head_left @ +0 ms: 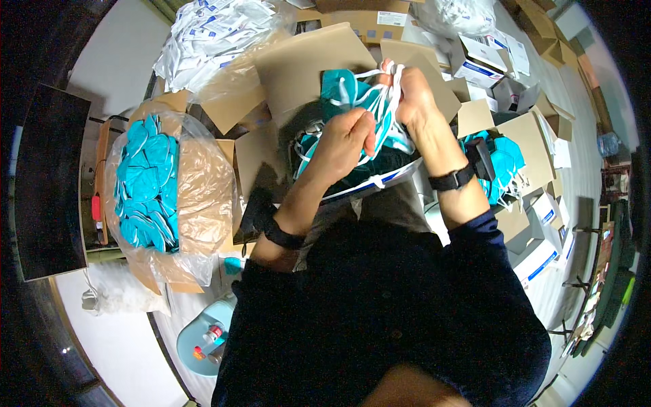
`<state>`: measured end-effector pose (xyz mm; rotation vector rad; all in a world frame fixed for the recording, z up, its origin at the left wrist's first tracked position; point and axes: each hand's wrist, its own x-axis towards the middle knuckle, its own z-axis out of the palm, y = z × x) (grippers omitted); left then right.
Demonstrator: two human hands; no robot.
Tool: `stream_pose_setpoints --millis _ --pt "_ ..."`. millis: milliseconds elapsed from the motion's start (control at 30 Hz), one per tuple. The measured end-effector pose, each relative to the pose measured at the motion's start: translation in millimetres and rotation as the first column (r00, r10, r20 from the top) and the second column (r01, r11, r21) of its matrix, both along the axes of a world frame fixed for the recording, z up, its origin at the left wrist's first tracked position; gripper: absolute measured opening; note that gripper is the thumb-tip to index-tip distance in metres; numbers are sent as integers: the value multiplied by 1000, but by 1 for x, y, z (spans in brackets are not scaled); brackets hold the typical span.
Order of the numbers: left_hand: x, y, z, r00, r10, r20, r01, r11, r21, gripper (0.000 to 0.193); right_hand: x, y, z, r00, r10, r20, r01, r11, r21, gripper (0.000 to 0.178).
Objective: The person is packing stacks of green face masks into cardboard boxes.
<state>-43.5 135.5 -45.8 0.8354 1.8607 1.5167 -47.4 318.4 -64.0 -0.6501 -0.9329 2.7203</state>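
Several teal face masks with white straps (395,98) are bunched up in front of me, above a carton. My right hand (415,96) is closed around the gathered straps at their upper end. Just below and to the left, my left hand (344,141) is closed in a pinch on the same straps. One teal mask (333,87) hangs out to the left, behind the fingers. More teal and white pieces show under the hands, within a box whose white front edge (371,183) faces me; my hands partly hide its contents.
On the left stands a plastic-lined carton (203,197) heaped with teal masks (146,173). A pile of white packets (210,37) lies at the far left. To the right are loose teal masks (505,166), white boxes (478,61) and open cardboard flaps. A light-blue stool (193,342) is low left.
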Motion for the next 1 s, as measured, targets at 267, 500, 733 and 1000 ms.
stream_pose_setpoints --millis 267,500,733,1000 --pt "30 -35 7 997 43 -62 -46 997 -58 33 -38 70 -23 964 -262 -38 247 942 -227 27" --pt "16 -52 16 990 -42 -135 37 999 -35 25 -33 65 -19 973 -207 -100 202 978 -54 22" --pt "4 -59 12 919 -239 -313 165 955 -245 20 -6 108 -27 952 -284 -111 270 954 -129 22" --pt "-38 -37 -12 922 -207 -327 128 961 -246 19 17 10 5 983 92 -157 11 831 556 14"
